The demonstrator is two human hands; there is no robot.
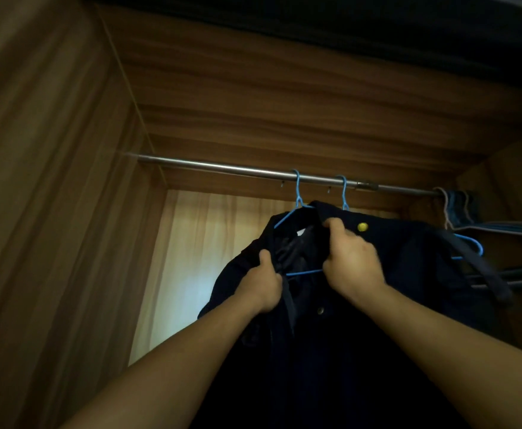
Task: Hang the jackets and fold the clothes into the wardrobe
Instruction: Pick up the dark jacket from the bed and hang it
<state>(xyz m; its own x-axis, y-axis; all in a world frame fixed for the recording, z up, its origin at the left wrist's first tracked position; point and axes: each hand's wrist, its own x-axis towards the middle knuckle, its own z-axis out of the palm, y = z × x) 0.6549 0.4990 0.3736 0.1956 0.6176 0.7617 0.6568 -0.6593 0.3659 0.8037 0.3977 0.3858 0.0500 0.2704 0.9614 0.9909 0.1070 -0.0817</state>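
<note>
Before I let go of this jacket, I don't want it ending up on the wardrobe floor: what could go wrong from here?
1. The dark jacket sits unevenly: the blue hanger has one shoulder bare at the left, so the jacket may slide off when the left hand and right hand release.
2. Two blue hooks hang close together on the rail; tugging the collar could tangle or unhook them.

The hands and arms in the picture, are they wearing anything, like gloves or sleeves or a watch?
No. The left hand and right hand are bare, with no gloves and no rings that show. Both forearms are bare too, right down to the bottom edge of the view: no sleeves, watch or bracelet can be seen. The light is dim, so tiny things could be missed.
</note>
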